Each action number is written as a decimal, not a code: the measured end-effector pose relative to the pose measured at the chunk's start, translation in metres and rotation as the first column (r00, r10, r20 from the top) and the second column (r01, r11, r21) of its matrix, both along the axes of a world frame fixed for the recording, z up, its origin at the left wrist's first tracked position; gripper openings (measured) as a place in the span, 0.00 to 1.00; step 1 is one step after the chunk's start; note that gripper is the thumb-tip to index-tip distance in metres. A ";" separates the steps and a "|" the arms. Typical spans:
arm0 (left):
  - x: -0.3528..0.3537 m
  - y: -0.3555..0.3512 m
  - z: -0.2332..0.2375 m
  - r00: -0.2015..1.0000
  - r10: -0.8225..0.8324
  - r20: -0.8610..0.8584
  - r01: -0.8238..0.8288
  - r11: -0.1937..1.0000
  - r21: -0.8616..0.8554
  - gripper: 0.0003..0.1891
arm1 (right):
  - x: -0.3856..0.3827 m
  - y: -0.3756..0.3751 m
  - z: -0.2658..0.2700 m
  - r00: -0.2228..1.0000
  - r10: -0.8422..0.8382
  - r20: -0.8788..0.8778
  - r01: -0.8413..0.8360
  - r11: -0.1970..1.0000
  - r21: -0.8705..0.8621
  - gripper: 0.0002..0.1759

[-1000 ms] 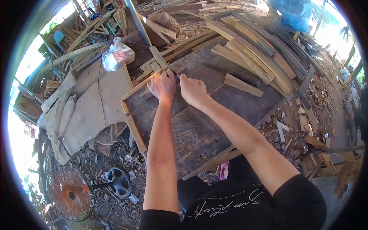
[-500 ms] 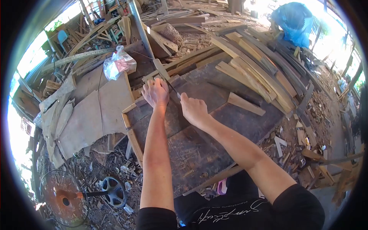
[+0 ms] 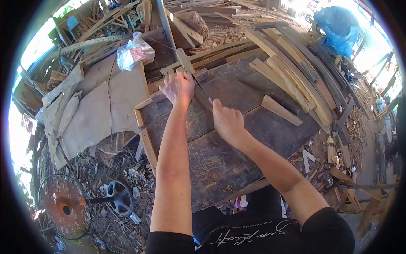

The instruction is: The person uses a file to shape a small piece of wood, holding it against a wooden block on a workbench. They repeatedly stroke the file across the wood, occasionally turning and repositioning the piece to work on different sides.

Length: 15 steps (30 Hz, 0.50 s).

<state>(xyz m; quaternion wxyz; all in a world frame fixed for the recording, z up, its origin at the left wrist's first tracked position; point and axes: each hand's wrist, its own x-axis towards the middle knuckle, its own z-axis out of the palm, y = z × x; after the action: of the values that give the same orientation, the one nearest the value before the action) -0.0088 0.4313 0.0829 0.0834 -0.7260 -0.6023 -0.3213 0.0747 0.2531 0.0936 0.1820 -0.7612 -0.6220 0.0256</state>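
Note:
Near the far edge of the dark wooden table (image 3: 237, 148), my left hand (image 3: 178, 87) is closed on a light wooden piece (image 3: 185, 60). My right hand (image 3: 228, 122) is wrapped round the near end of a thin dark tool (image 3: 200, 86), which slants away from it toward the wooden piece beside my left hand. The tool's grip is mostly hidden in my fist, so its kind is hard to tell. To the right of my right hand a short tapered wood block (image 3: 281, 111) lies on the table.
Long wooden strips (image 3: 292, 80) are piled on the table's right side. A clear plastic bag (image 3: 135, 51) lies at the back left, above a brown sheet (image 3: 101, 110). A fan (image 3: 67, 207) stands at the lower left. A blue plastic-wrapped object (image 3: 337, 29) is at the back right.
My right hand has moved back toward me and to the right, away from my left hand, and more of the tool shows. The whole view has shifted slightly.

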 end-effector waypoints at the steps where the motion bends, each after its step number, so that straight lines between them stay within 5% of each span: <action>1: -0.001 -0.002 0.002 1.000 0.001 -0.002 -0.001 1.000 -0.005 0.20 | 0.001 0.008 -0.002 1.000 -0.001 -0.004 0.001 0.998 0.069 0.05; 4: -0.001 -0.005 0.010 1.000 -0.025 -0.016 0.023 0.995 -0.097 0.20 | 0.008 0.059 -0.008 1.000 0.018 0.000 -0.017 0.979 0.201 0.05; 9: -0.001 0.002 0.000 1.000 -0.004 -0.008 0.005 0.996 0.088 0.21 | 0.000 0.059 -0.003 0.998 0.056 0.003 -0.054 0.961 0.271 0.06; 15: -0.002 0.001 -0.001 1.000 -0.019 -0.007 0.020 0.998 0.066 0.18 | -0.002 0.001 -0.009 0.999 -0.041 -0.022 0.042 0.999 0.009 0.05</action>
<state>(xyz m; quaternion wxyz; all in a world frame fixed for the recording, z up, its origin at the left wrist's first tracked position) -0.0105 0.4322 0.0822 0.1061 -0.7297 -0.5841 -0.3393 0.0724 0.2545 0.0845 0.1930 -0.7727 -0.6042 0.0271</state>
